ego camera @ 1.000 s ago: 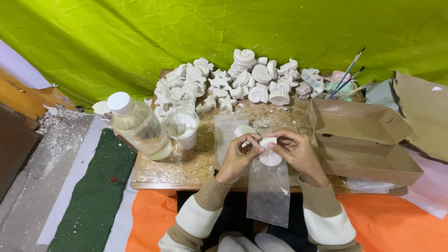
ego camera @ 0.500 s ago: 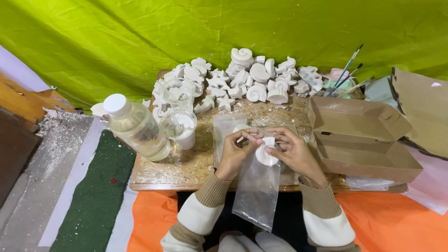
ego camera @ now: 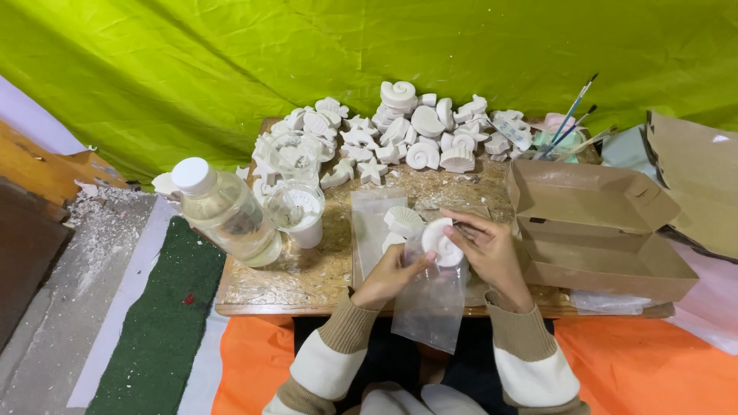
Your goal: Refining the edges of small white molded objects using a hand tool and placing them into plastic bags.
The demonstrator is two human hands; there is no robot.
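My left hand (ego camera: 390, 275) pinches the mouth of a clear plastic bag (ego camera: 430, 303) that hangs over the near edge of the wooden board (ego camera: 307, 284). My right hand (ego camera: 486, 250) holds a round white plaster shell (ego camera: 441, 241) at the bag's opening. A second white shell piece (ego camera: 402, 221) lies on a flat clear bag (ego camera: 373, 230) just left of my hands. Both sleeves are striped tan and white.
A heap of white plaster shells and starfish (ego camera: 400, 131) covers the far side of the board. A capped clear bottle (ego camera: 227, 211) and a plastic cup (ego camera: 298, 211) stand at left. An open cardboard box (ego camera: 600, 230) sits at right, paintbrushes (ego camera: 573, 123) behind it.
The bag has swung slightly left and its mouth has been pulled wider. The round shell now sits at the opening between both hands.
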